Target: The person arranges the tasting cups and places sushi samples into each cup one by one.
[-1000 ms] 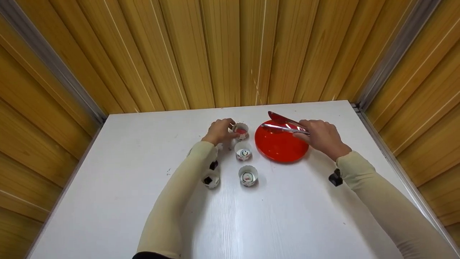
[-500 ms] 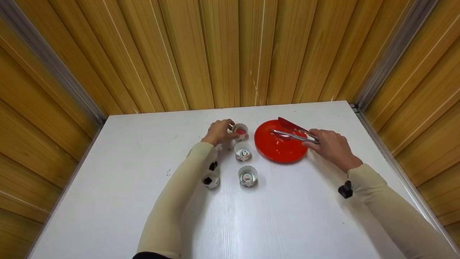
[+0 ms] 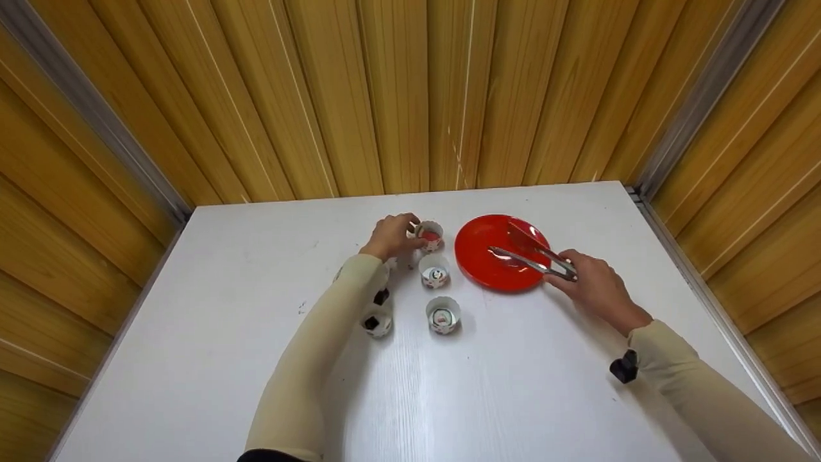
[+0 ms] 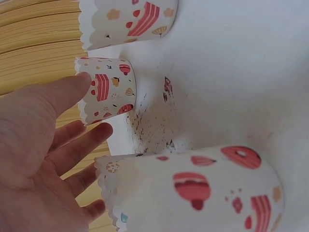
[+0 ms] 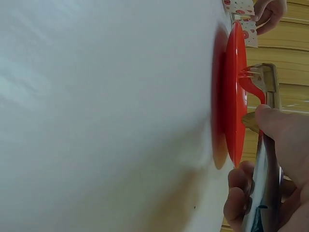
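Observation:
At the far row, my left hand [image 3: 391,236] holds a patterned paper baking cup [image 3: 431,236] between thumb and finger at its rim, the other fingers spread in the left wrist view. Red shows inside that cup. My right hand [image 3: 595,285] grips metal tongs [image 3: 535,264]; their arms stand apart over the red plate [image 3: 478,269] with nothing visible between the tips. In the right wrist view, the tongs [image 5: 263,176] lie along the palm, with the plate beyond them.
More paper cups stand close by: a middle one [image 3: 435,272], a nearer one [image 3: 442,316] and one by the left forearm [image 3: 378,322] with a dark patch inside. Another is mostly hidden under the left wrist. Wood-look panels [image 3: 410,96] wall the white table [image 3: 256,359].
My right hand has drawn the tongs toward me and to the right, lowering them over the plate. The left hand has stayed at its cup.

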The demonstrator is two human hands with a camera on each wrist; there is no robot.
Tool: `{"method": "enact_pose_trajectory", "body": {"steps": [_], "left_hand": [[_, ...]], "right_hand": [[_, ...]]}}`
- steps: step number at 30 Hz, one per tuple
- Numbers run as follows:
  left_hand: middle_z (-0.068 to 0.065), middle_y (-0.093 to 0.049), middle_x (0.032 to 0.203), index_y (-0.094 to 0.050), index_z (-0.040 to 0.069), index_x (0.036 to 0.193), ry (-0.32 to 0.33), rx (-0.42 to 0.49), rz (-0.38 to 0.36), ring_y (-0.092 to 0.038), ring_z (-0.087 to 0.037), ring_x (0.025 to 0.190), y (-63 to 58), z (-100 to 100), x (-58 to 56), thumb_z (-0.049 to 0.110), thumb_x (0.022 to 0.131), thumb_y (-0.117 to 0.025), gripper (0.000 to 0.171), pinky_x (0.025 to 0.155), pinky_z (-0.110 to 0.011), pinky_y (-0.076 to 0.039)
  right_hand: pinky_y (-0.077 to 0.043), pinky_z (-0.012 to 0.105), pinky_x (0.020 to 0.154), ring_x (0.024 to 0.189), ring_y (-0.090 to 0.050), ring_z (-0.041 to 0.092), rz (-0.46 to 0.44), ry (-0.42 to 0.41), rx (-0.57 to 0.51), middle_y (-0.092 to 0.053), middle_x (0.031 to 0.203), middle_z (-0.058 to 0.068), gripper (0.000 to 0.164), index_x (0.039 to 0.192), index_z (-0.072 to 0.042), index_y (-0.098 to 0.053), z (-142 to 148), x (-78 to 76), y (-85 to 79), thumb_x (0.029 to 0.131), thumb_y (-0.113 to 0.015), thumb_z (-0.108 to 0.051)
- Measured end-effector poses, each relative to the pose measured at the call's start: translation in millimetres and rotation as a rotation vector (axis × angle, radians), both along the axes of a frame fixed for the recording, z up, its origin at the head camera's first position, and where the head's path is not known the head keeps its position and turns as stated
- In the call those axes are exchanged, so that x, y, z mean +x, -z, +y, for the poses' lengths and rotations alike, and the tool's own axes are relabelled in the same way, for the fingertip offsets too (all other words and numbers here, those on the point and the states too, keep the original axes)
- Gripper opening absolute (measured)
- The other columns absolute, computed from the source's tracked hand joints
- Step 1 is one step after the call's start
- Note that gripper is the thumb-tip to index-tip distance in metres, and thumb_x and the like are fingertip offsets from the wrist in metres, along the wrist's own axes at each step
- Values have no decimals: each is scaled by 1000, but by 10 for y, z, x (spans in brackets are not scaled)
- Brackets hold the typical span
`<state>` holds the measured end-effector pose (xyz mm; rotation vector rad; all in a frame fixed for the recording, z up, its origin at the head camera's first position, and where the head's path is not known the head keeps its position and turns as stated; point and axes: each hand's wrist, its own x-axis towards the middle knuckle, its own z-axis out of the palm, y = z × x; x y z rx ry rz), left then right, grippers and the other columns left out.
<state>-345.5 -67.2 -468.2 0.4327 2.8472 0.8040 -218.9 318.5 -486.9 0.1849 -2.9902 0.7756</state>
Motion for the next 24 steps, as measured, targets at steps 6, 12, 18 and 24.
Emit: {"method": "enact_pose_trajectory", "body": {"steps": [6,12,18,24], "left_hand": [[-9,-69,124,-65,9,133,2,18,-7,-60,-28,113,26,-4,8,33,92,-79,50,104,-47,-44],[-10,-71,123,-65,8,133,34,-15,30,-61,-30,115,35,-20,2,34,92,-79,50,107,-47,-41],[-9,-68,127,-64,10,134,7,-5,13,-59,-30,116,6,-26,-17,36,92,-79,52,105,-47,-41],[-9,-67,129,-64,11,135,-3,3,-20,-57,-29,117,8,-26,-17,36,92,-79,51,106,-47,-41]], "right_hand": [[-46,33,60,77,-52,26,-20,27,-37,-61,86,7,50,127,-3,-58,3,80,109,93,-78,-32],[-43,34,64,79,-52,26,-17,32,-50,-60,87,8,50,125,0,-58,4,105,170,92,-79,-33],[-41,36,65,81,-53,27,4,46,-44,-64,90,10,51,124,1,-58,-13,119,179,93,-78,-34],[-42,36,65,82,-55,27,-11,65,-16,-65,93,11,53,125,0,-58,-15,141,196,92,-77,-38]]}}
